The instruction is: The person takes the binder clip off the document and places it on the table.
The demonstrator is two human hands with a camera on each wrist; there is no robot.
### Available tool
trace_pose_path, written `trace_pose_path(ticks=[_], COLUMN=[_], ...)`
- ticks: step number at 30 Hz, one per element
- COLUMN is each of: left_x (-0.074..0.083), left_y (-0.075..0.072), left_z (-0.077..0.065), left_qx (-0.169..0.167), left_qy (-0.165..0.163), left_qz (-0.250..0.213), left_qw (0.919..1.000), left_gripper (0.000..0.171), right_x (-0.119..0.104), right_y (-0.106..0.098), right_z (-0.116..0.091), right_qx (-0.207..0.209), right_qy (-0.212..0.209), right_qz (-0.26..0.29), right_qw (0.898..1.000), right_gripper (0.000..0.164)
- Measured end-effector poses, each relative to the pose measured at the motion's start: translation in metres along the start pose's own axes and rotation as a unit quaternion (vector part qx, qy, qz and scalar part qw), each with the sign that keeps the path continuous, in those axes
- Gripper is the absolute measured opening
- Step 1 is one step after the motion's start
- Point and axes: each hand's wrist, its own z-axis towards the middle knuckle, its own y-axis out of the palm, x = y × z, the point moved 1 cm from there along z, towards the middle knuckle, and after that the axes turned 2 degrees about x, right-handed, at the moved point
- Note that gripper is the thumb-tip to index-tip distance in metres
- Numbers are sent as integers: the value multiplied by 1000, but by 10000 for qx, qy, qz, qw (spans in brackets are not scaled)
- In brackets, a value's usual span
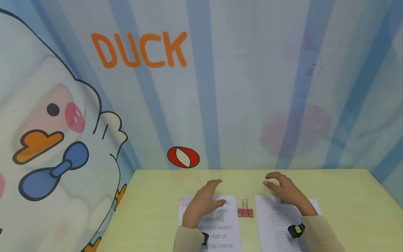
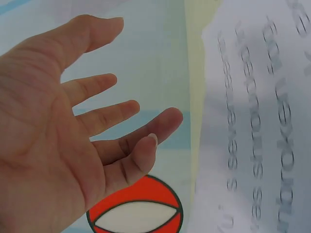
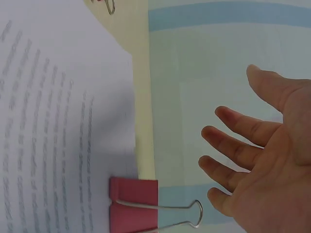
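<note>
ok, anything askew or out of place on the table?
Mildly: a red clip lies between the left paper and right paper, apparently clamping neither, while another clip sits on the right paper's top edge. No spill or damage visible.

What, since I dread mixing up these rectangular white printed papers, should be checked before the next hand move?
Left hand free: ok, holds nothing.
Right hand free: ok, holds nothing.
White small-print paper clipped: ok, pink metal binder clip on its far edge.
White large-print paper clipped: cannot tell, far edge partly hidden.
Second pink metal binder clip uncovered: ok, lies between the papers.
Papers apart: ok, not overlapping.
</note>
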Motion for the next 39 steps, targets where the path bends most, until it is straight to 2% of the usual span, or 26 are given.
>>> trace_pose_path(ticks=[7,18,28,34,39], left_x=[23,50,70,80,86], left_y=[12,30,46,55,67], left_z=[12,22,18,15,15], left_qx=[-150,-342,-412,-570,-616], left_qy=[193,359,460,407,625], left_qz=[26,43,228,239,345], left_qw=[9997,9988,9978,9973,9955], left_gripper=[72,76,88,88,84], right_x=[6,20,40,55,63], right_y=[-12,-32,-38,-37,-36], right_z=[-3,-10,-21,-21,-20], right_qx=[34,95,79,-17,-179], right_qy=[51,323,647,841,1092], right_qz=[-97,-396,-399,-497,-418], right_qw=[9999,9986,9971,9952,9930], right_gripper=[37,44,51,50,53])
